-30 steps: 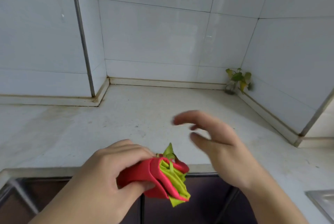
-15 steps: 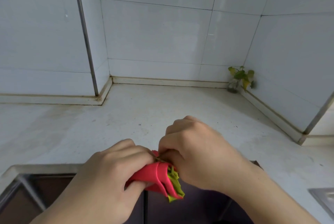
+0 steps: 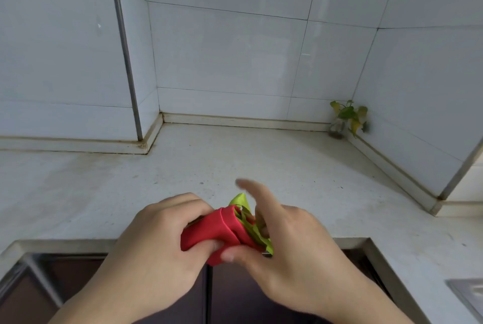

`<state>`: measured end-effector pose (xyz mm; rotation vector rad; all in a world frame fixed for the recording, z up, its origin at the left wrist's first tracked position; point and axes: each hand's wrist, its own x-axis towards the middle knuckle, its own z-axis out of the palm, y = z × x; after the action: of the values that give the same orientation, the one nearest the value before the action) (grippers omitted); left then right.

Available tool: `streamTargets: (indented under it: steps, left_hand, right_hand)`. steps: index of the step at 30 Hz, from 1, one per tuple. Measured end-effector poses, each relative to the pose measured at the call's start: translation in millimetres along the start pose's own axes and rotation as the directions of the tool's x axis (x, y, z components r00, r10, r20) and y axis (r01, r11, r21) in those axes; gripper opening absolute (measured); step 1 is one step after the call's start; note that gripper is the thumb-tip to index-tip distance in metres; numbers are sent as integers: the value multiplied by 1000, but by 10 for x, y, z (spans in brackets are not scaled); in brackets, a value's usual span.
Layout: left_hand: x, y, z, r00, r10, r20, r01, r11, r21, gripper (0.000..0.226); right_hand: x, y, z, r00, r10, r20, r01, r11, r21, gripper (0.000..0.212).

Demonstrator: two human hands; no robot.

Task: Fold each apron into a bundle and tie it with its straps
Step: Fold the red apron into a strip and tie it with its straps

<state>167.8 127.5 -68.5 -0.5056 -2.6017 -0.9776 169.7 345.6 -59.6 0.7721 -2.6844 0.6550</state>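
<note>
A red apron [image 3: 217, 231] is folded into a small tight bundle, held in the air over the counter's front edge. Green straps [image 3: 248, 221] wrap its right end and a green tip sticks up behind. My left hand [image 3: 162, 240] grips the bundle from the left, thumb underneath. My right hand [image 3: 285, 240] is at the bundle's right end, thumb pressed under it, index finger raised and blurred. Whether the fingers pinch a strap is hidden.
A pale stone counter [image 3: 235, 167] runs into a tiled corner. A small green plant [image 3: 347, 117] stands at the back right. A dark sink [image 3: 104, 284] lies below my hands, and a metal edge [image 3: 467, 295] shows at the lower right.
My right hand came from open beside the bundle, closed over its green end, and now has its thumb underneath with the index finger lifted. The left hand kept its grip.
</note>
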Motion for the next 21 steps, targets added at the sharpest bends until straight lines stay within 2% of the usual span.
streamTargets:
  steps: [2, 4, 8, 11, 12, 15, 18, 21]
  left_hand:
    - [6, 19, 12, 1000, -3, -5, 3, 1000, -28, 21]
    - [3, 47, 13, 999, -52, -11, 50, 991, -127, 25]
    - [42, 47, -35, 976, -216, 41, 213, 883, -417, 31]
    - [105, -51, -42, 969, -245, -13, 198, 814, -545, 11]
    - [125, -95, -31, 967, -251, -33, 189, 804, -563, 11]
    - [189, -238, 42, 955, -290, -57, 204, 787, -582, 30]
    - [243, -344, 107, 947, -318, -37, 249, 803, -541, 26]
    - [285, -406, 156, 965, -263, -11, 244, 909, -339, 27]
  right_hand:
    - [17, 47, 74, 997, 7, -71, -1, 996, 92, 34]
    - [7, 67, 122, 993, 33, -115, -11, 982, 188, 15]
    - [21, 97, 79, 982, 123, -144, -80, 959, 273, 21]
    - [102, 225, 56, 959, 262, -104, -195, 883, 427, 30]
    - [135, 268, 41, 952, 292, -86, -221, 856, 467, 32]
    - [214, 387, 24, 945, 327, -28, -260, 798, 543, 40]
    - [252, 465, 46, 941, 338, 3, -278, 767, 579, 41]
    - [315, 488, 89, 925, 378, 46, -318, 698, 641, 35]
